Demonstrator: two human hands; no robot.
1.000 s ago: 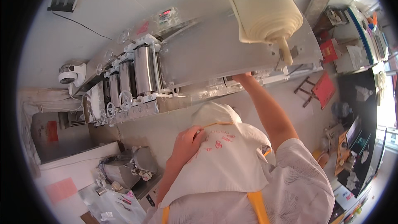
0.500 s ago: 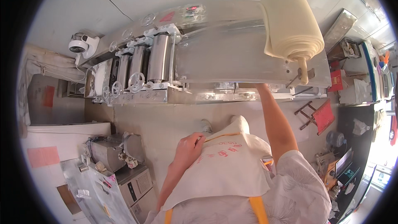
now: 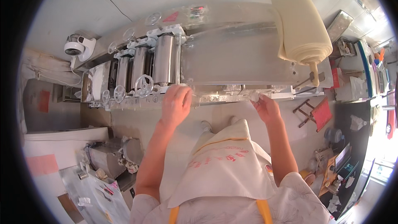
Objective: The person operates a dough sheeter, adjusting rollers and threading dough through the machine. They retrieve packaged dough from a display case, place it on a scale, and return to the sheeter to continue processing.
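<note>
My left hand [image 3: 176,105] is at the front edge of the roller machine [image 3: 166,56], just below the largest steel roller. Its fingers look bent and pressed together; what they hold, if anything, is hidden. My right hand [image 3: 267,108] pinches a small whitish lump [image 3: 253,96] beside the machine's front rail, too small to tell its kind. Beyond my hands stretches a flat metal table [image 3: 232,58]. At its right end rests a thick roll of pale dough sheet [image 3: 302,25], wound on a wooden rod [image 3: 315,74].
Several handwheels [image 3: 144,86] stick out along the machine's front. A red folding stool [image 3: 320,114] stands on the floor to the right. Behind on the left is a metal machine [image 3: 110,157], next to a covered table [image 3: 95,195]. A white camera [image 3: 81,47] sits at the far left.
My left hand has risen from the apron to the machine's edge. My right hand has drawn back from under the table's edge and now shows a whitish lump. The view has shifted slightly.
</note>
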